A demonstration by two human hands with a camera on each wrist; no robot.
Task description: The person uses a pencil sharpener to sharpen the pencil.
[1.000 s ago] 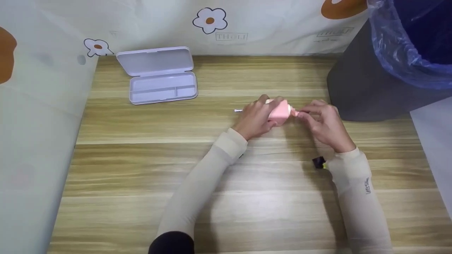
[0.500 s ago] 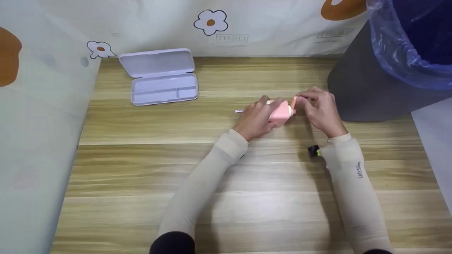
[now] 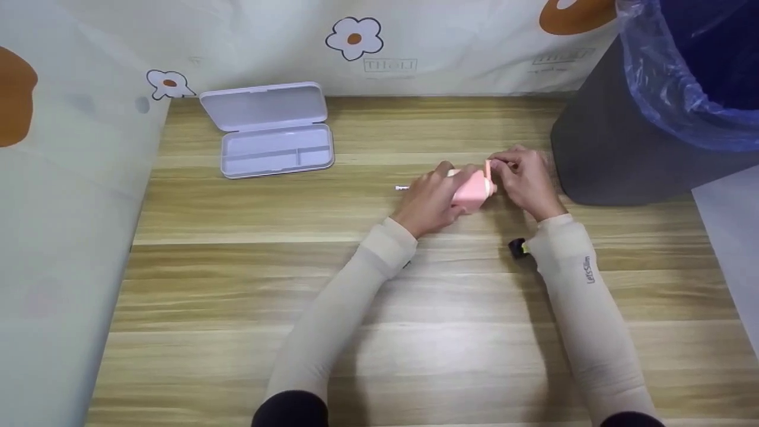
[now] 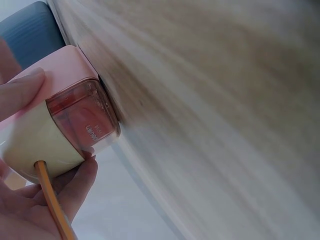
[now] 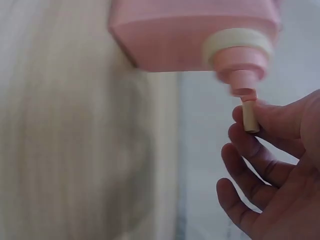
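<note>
In the head view my left hand (image 3: 428, 198) grips a pink and cream crank pencil sharpener (image 3: 471, 191), which lies on its side against the table. The left wrist view shows its clear shavings window (image 4: 85, 115) and an orange pencil (image 4: 54, 202) stuck into its cream face. Beyond my left hand, the pencil's pale end (image 3: 401, 188) pokes out. At the other end of the sharpener, my right hand (image 3: 525, 178) pinches the small crank knob (image 5: 250, 117) between thumb and forefinger. The other right fingers are loosely bent, holding nothing.
An open lilac pencil case (image 3: 261, 155) with divided compartments stands at the back left of the wood-grain table (image 3: 237, 296). A grey bin (image 3: 605, 136) lined with a bluish bag is close to my right hand. A flower-printed sheet (image 3: 249, 35) hangs behind.
My right hand has swung the crank from pointing right to pointing up toward the back, and the right forearm has shifted forward and left. The left hand keeps its grip on the pencil sharpener.
</note>
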